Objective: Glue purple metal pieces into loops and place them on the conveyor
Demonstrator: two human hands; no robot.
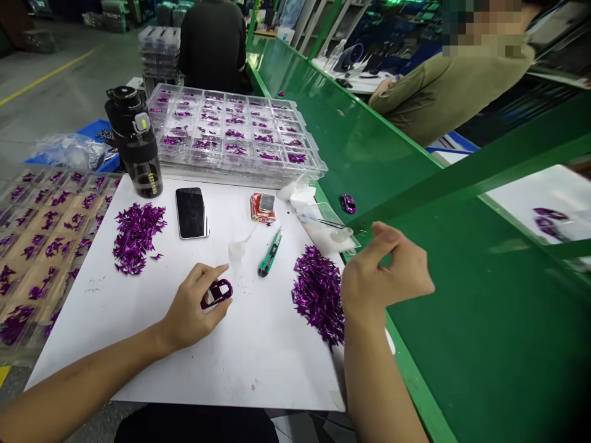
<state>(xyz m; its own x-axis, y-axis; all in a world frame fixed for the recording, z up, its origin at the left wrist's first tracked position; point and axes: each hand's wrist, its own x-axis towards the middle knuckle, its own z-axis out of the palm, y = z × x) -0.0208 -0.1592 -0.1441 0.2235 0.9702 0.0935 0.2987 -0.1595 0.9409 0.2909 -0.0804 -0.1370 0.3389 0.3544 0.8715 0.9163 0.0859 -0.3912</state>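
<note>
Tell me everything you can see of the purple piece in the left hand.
The purple piece is a small, glossy, metallic-looking open frame, roughly oval with a hollow centre, a little like a tiny car body. It sits tilted in the fingers of the left hand, above the white sheet. It does not appear to rest on the sheet, though that is hard to be sure of. Finer details are too small to tell.

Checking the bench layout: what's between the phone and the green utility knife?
In the head view, a small translucent cup stands on the white sheet between the black smartphone and the green utility knife.
</note>
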